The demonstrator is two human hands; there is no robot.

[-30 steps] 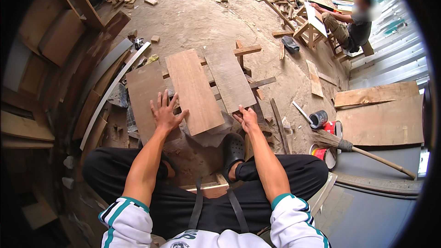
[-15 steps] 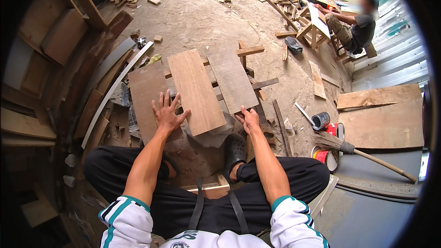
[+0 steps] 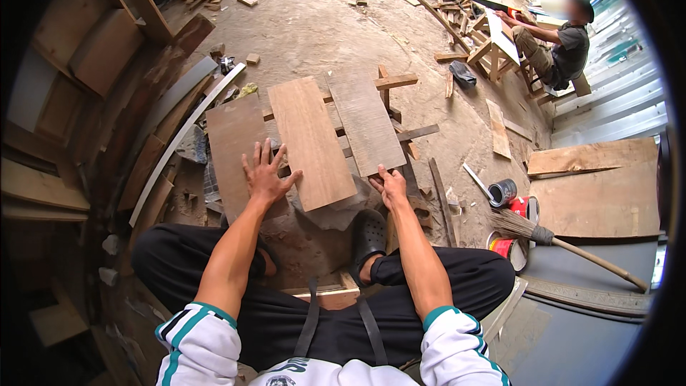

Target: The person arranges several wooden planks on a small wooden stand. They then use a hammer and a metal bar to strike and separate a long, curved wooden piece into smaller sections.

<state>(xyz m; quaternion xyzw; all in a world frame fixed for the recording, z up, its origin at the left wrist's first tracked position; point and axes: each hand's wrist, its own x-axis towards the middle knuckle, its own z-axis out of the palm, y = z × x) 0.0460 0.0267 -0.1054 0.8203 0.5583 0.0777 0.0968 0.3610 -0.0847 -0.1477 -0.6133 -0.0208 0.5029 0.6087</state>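
Note:
Three flat wooden boards lie side by side in front of me: a brown left board (image 3: 236, 136), a lighter middle board (image 3: 309, 139) and a greyish right board (image 3: 366, 121). They rest across a low frame of wooden strips (image 3: 396, 81). My left hand (image 3: 266, 177) lies with fingers spread on the left board, its thumb reaching the middle board's edge. At the near end of the right board, my right hand (image 3: 389, 186) pinches the edge, thumb on top and the other fingers partly hidden beneath.
To the right are open paint cans (image 3: 502, 191), a straw broom (image 3: 525, 229) and a wide wooden panel (image 3: 593, 200). Planks and a long white strip (image 3: 187, 139) lie on the left. Farther off, a person (image 3: 564, 43) sits at a small wooden bench (image 3: 502, 36) near scrap wood.
The whole view has shifted slightly, so the boards and surroundings appear a little farther right. Both hands keep their places on the boards.

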